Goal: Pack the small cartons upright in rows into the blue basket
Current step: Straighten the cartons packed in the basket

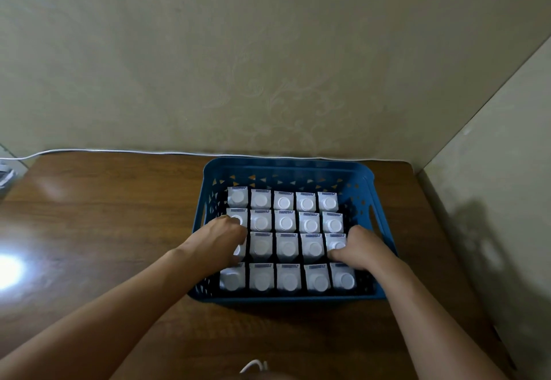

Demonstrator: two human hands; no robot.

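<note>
Basket (286,168): blue perforated plastic, centre frame, on glossy wooden table (104,215).
Cartons (286,221): white, round-capped, upright, four rows.
Left hand (219,238): we curl fingers over left-column carton.
Right hand (357,247): we grip right-column carton.

table: you see glossy brown wood (104,230) | cable: white, along its back edge (119,151) | wall: beige patterned wallpaper (268,51)
</note>
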